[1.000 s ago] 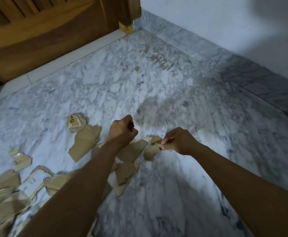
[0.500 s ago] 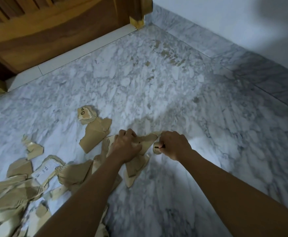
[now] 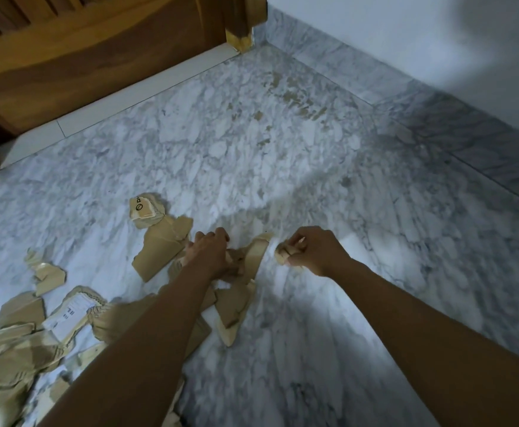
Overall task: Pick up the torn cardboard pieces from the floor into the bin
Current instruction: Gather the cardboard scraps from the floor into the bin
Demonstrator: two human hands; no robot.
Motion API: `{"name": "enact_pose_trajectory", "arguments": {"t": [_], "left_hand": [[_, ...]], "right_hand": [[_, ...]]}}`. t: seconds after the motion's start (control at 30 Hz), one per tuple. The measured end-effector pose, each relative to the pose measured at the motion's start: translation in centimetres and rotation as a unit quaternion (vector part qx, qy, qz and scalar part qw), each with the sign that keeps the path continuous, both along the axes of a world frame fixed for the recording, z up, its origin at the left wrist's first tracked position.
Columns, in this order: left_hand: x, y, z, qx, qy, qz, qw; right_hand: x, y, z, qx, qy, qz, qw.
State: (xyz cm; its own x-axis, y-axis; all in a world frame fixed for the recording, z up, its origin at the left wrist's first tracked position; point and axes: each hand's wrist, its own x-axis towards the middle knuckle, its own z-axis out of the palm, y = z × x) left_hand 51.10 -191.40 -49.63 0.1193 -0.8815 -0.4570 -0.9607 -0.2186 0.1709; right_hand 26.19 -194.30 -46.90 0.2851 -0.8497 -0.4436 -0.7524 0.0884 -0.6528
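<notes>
Several torn brown cardboard pieces lie on the marble floor (image 3: 282, 155), most in a heap (image 3: 14, 349) at the lower left. My left hand (image 3: 210, 252) is down on the floor, its fingers curled round a long pointed piece (image 3: 256, 252). My right hand (image 3: 310, 249) grips a small crumpled scrap (image 3: 282, 251) just to the right of it. A larger piece (image 3: 159, 248) and a printed scrap (image 3: 144, 209) lie left of my left hand. Another piece (image 3: 232, 306) lies under my left forearm. No bin is in view.
A wooden door or cabinet (image 3: 82, 47) with a white sill runs along the top left. A white wall with a marble skirting (image 3: 436, 118) borders the right. Bare marble floor stretches ahead and to the right of my hands.
My left hand has dropped from above the floor onto the pointed piece and closed on it. My right hand keeps its small scrap. The view has shifted slightly.
</notes>
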Motion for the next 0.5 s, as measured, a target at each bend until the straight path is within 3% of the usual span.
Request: {"name": "enact_pose_trajectory", "arguments": {"t": [0.13,0.23,0.37,0.5], "left_hand": [[1.1,-0.7,-0.4,0.027,-0.009,-0.06,0.998],[1.4,-0.1,-0.6,-0.01,-0.006,-0.084,0.996],[1.3,0.4,-0.9,-0.035,0.025,-0.075,0.996],[0.9,0.2,-0.6,-0.033,0.03,-0.058,0.997]], "right_hand": [[-0.9,-1.9,1.3,0.032,0.017,-0.031,0.999],[0.3,-1.9,-0.4,0.049,0.067,-0.047,0.995],[2.3,-0.7,-2.9,-0.014,0.152,-0.033,0.988],[2.4,0.0,-3.1,-0.025,0.163,-0.038,0.986]]}}
